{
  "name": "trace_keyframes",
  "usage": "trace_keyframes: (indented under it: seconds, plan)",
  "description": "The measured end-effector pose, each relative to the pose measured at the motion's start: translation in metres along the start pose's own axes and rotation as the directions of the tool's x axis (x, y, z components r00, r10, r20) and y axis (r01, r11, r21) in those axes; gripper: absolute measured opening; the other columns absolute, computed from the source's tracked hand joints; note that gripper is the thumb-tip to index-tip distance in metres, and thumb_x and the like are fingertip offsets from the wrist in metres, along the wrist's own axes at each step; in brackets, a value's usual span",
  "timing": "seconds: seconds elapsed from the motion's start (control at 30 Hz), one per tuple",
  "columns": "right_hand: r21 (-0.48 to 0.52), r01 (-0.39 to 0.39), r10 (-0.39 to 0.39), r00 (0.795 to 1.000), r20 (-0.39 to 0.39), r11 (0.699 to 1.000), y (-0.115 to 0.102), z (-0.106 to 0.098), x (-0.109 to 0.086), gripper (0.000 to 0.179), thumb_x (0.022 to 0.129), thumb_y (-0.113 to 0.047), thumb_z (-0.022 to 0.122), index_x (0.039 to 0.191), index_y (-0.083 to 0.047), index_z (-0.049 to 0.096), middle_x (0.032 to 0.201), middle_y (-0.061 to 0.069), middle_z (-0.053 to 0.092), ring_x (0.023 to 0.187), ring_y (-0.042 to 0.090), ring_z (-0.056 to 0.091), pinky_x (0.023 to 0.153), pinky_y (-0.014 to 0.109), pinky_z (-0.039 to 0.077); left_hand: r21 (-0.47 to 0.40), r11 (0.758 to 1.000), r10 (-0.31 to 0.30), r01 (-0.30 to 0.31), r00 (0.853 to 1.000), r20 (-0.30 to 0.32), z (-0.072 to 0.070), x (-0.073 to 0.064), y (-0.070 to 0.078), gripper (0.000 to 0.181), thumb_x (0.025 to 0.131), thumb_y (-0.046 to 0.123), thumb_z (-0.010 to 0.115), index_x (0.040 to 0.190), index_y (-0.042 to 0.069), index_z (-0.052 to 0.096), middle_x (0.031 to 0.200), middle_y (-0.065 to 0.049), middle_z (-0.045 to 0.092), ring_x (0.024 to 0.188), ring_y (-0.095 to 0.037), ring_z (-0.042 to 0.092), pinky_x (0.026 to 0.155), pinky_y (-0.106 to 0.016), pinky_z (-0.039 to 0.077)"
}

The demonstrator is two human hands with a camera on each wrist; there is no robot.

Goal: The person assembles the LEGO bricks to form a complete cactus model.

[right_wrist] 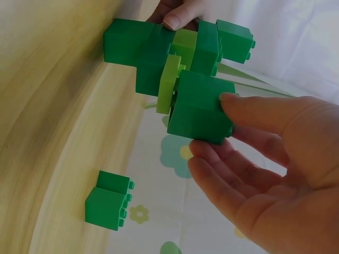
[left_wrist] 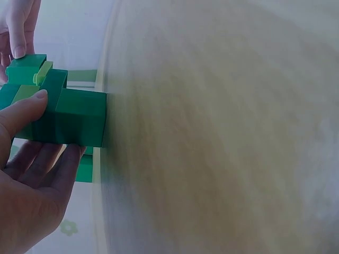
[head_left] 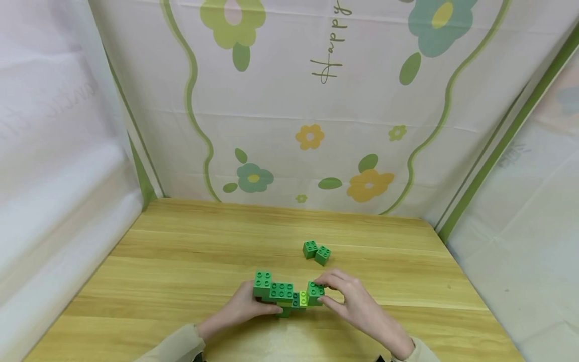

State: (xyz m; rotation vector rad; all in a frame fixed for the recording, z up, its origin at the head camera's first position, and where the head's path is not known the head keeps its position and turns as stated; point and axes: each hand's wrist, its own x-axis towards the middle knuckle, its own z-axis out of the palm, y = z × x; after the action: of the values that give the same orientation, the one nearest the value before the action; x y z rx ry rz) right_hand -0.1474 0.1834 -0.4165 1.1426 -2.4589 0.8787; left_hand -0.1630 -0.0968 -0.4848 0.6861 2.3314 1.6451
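Printed cloth (head_left: 271, 100) rises behind a wood-grained desk (head_left: 203, 236), above whose near part both hands work. The left hand (head_left: 242, 304) curls round the left portion of a green block assembly (head_left: 281, 290), its thumb on the near side and its fingers opposite. The right hand (head_left: 350, 296) pinches a green block (head_left: 315, 291) at the assembly's right end between thumb and fingertips, the gap between them no wider than the block. The assembly lies between the hands; whether its base touches the desk cannot be told. Two loose blocks (head_left: 322, 255), also green, rest side by side on the desk beyond the assembly. A thin lime piece (head_left: 303, 297) adjoins the pinched block; the right wrist view shows a narrow gap at their joint.
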Motion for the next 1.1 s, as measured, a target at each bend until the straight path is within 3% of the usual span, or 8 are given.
trace_keyframes:
  seconds: [0.47,0.73,1.1]
  plan:
    - [0.054,-0.033,0.034,0.999,-0.019,0.998,-0.0004,0.0036,-0.0028,0.028,0.079,-0.006,0.08,0.104,-0.008,0.069,0.105,0.003,0.071,0.094,0.016,0.07,0.078,0.034,0.063,-0.025,1.0,0.009,-0.009,1.0,-0.003,-0.0001,-0.0011,0.0035,0.046,0.078,0.022,0.084,0.12,0.015,0.067,0.117,-0.004,0.074,0.106,-0.008,0.068,0.095,-0.02,0.052]
    - [0.034,-0.017,0.018,0.999,-0.028,0.999,-0.0004,0.0038,-0.0017,0.027,0.079,-0.004,0.08,0.104,-0.007,0.07,0.104,0.004,0.072,0.093,0.017,0.071,0.077,0.031,0.062,-0.014,1.0,-0.003,0.003,1.0,0.0,-0.0015,-0.0004,0.0017,0.047,0.078,0.024,0.084,0.12,0.016,0.067,0.118,-0.002,0.074,0.107,-0.009,0.068,0.096,-0.019,0.051]
    - [0.0,-0.053,0.053,0.999,0.01,0.999,-0.0019,0.0043,-0.0024,0.033,0.081,-0.004,0.078,0.112,-0.006,0.066,0.109,0.002,0.07,0.096,0.015,0.069,0.081,0.029,0.062,-0.013,1.0,0.004,-0.004,1.0,0.011,-0.0015,0.0027,-0.0026,0.047,0.078,0.025,0.085,0.12,0.017,0.067,0.117,-0.001,0.074,0.106,-0.008,0.069,0.096,-0.02,0.052]
